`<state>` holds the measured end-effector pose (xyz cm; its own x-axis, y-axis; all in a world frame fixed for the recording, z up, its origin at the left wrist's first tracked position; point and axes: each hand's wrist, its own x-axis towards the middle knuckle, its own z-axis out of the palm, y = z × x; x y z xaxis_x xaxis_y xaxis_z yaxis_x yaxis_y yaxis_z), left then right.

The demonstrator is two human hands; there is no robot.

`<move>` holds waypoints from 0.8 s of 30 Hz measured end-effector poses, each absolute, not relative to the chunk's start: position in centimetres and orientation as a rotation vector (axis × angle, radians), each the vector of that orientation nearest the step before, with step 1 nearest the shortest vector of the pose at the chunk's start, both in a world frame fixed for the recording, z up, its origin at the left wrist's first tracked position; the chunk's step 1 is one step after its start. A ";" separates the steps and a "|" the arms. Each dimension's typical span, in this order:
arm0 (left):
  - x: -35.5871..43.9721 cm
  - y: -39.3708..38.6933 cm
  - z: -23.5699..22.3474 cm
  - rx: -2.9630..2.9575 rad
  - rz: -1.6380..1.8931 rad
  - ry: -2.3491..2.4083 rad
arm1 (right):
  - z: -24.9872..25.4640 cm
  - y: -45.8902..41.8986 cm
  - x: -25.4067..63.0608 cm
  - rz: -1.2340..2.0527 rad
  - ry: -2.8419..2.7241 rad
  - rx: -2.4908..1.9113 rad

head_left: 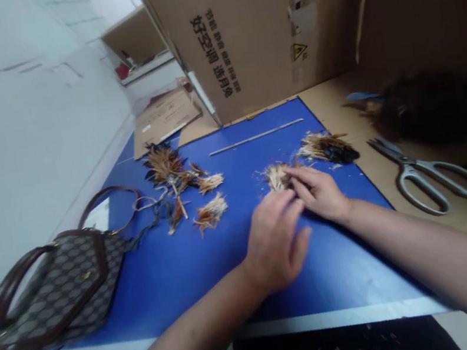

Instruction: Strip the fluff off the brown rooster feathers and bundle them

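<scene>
My right hand point(319, 191) is closed with its fingertips on a small pale-and-brown bunch of feathers point(277, 176) lying on the blue tabletop. My left hand point(275, 240), slightly blurred, reaches across just in front of it. The left thumb stands apart from the fingers, and the fingertips come close to the right hand's. Both hands partly cover the bunch. Beyond the right hand lies another bundle of feathers point(327, 146) with pale quill ends and dark tips. Loose fluff is scattered around.
At left, a feather duster head point(164, 165) on a stick lies beside small feather tufts point(211, 211) and a patterned handbag point(68, 286). A thin rod point(256, 136) lies at the back before a large cardboard box point(250, 35). Scissors point(420, 167) and a dark feather pile point(423, 107) are at right.
</scene>
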<state>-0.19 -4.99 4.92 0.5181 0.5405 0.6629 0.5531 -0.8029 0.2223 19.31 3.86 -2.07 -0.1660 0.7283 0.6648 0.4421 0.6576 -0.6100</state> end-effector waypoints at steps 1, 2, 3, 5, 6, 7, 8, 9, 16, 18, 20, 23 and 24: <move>1.0 -5.6 4.8 -2.787 -1.022 -0.761 | -2.1 4.0 19.4 0.306 -1.811 -0.967; 2.2 -6.2 4.6 -2.834 -0.874 -0.557 | -2.0 4.0 19.5 0.268 -1.853 -1.009; 3.5 -6.8 4.3 -2.862 -0.752 -0.410 | -1.9 4.1 19.7 0.208 -1.905 -1.051; 6.1 -8.0 3.7 -2.891 -0.606 -0.293 | -1.7 4.0 19.9 0.086 -2.018 -1.121; 7.2 -8.4 3.3 -2.900 -0.545 -0.300 | -1.5 3.9 20.0 0.031 -2.070 -1.142; 8.3 -8.7 3.0 -2.900 -0.510 -0.319 | -1.4 3.8 20.1 -0.012 -2.119 -1.153; 9.2 -8.7 2.6 -2.905 -0.489 -0.325 | -1.3 3.7 20.2 -0.044 -2.163 -1.157; 9.8 -8.4 2.4 -2.911 -0.481 -0.326 | -1.2 3.7 20.2 -0.067 -2.202 -1.160; 8.3 0.1 2.9 -3.050 -0.319 -0.810 | -1.9 4.2 19.7 0.107 -2.285 -1.420; 6.3 3.1 3.6 -2.970 -0.158 -1.138 | -2.0 4.2 19.8 0.134 -2.327 -1.387; 4.5 5.3 4.1 -2.771 -0.054 -1.458 | -1.9 4.2 20.2 0.147 -2.340 -1.371; 3.6 6.1 4.7 -2.558 -0.209 -1.512 | -1.6 4.3 20.6 0.133 -2.289 -1.406; 4.2 5.4 4.8 -2.574 -0.320 -1.447 | -1.5 4.4 20.7 0.132 -2.278 -1.406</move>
<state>4.16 5.39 4.80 0.5055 0.8199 0.2688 0.8567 -0.5139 -0.0437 20.73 4.40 -1.49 -0.3734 0.8671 0.3296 0.8234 0.4735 -0.3129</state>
